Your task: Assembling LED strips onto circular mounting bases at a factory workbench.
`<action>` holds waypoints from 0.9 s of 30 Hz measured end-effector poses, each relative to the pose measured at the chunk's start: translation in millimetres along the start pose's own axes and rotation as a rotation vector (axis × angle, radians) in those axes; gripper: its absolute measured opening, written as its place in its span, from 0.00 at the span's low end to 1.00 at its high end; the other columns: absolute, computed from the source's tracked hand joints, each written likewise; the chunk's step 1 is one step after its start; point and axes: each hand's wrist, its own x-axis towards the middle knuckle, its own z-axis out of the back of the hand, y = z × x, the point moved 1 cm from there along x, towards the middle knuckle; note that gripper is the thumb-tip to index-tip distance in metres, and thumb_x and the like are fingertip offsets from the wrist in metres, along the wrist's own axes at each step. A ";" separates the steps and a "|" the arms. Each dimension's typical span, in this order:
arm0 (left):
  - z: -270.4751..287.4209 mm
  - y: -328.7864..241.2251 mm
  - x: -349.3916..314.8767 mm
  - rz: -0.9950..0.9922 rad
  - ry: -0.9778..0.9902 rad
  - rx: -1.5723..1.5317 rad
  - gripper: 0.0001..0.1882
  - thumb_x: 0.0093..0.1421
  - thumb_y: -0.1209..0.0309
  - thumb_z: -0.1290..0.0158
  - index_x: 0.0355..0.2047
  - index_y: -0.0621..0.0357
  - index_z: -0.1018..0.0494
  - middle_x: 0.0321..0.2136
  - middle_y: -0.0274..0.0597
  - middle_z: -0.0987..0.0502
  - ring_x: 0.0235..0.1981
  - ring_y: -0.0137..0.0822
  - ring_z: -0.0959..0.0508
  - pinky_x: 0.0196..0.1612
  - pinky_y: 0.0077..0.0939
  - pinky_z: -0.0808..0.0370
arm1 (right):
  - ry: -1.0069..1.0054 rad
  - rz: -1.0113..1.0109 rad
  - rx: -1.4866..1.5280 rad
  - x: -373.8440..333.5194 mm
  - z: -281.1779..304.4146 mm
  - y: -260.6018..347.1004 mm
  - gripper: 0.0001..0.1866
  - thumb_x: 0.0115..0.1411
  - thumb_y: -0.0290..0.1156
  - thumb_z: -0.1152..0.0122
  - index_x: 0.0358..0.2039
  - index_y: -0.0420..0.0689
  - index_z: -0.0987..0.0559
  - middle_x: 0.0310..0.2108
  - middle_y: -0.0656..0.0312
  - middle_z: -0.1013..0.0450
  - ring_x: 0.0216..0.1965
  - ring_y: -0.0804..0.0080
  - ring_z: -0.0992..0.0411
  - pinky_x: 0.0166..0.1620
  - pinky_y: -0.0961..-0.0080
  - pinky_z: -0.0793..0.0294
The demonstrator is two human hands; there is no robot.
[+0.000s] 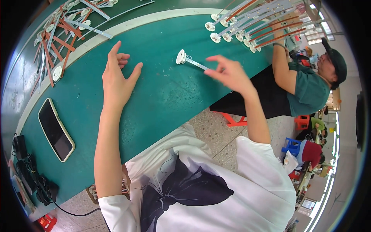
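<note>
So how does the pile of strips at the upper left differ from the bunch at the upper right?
The left pile is tangled, its strips crossing at many angles; the right bunch has strips running roughly side by side.
White discs are scattered through the left pile, but cluster at one end of the right bunch.
Both mix silvery and brown strips with white round discs.

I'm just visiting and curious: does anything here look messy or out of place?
The heap of strips at upper left looks tangled, pieces crossing every way, unlike the neatly aligned strips at upper right.
</note>
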 end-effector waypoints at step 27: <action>0.0 0.8 -3.3 0.001 -0.015 -0.010 0.32 0.57 0.71 0.41 0.60 0.57 0.40 0.38 0.43 0.23 0.39 0.35 0.23 0.46 0.29 0.25 | -0.753 0.101 0.351 28.5 3.9 -55.5 0.12 0.59 0.24 0.37 0.40 0.36 0.30 0.35 0.56 0.22 0.35 0.78 0.22 0.38 0.83 0.23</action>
